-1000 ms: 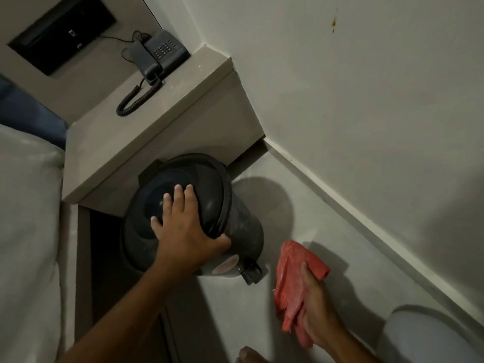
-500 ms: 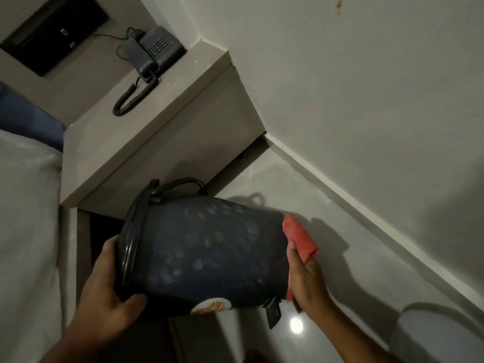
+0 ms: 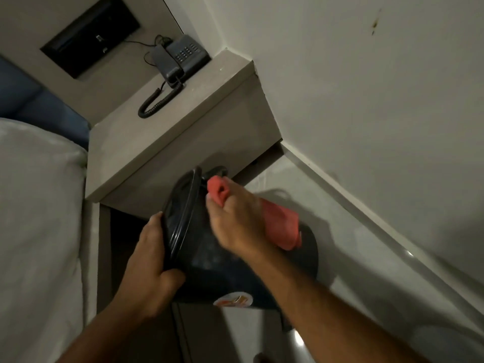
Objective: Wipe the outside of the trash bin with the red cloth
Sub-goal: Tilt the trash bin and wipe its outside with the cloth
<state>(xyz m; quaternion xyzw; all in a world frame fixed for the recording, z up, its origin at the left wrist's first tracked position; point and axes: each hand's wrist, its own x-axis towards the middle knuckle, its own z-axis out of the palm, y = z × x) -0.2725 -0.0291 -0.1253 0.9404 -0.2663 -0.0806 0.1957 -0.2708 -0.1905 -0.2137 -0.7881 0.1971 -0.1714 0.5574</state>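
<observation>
Wiping has moved up the tilted trash bin (image 3: 235,268), held off the floor by the nightstand: the right hand (image 3: 235,221), closed on the red cloth (image 3: 282,224), now rubs near the rim, seemingly mid-stroke, where before it touched the base. The left hand (image 3: 149,268) grips the rim.

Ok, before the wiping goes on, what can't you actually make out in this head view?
- Far side and base of the trash bin: turned away from the head camera, in shadow.
- Where the red cloth touches the bin: covered by the right hand, which is motion-blurred.
- Round sticker: too blurred to read.
- Left hand fingers over the lid end: hidden behind the rim.
- Telephone keys: too small.
</observation>
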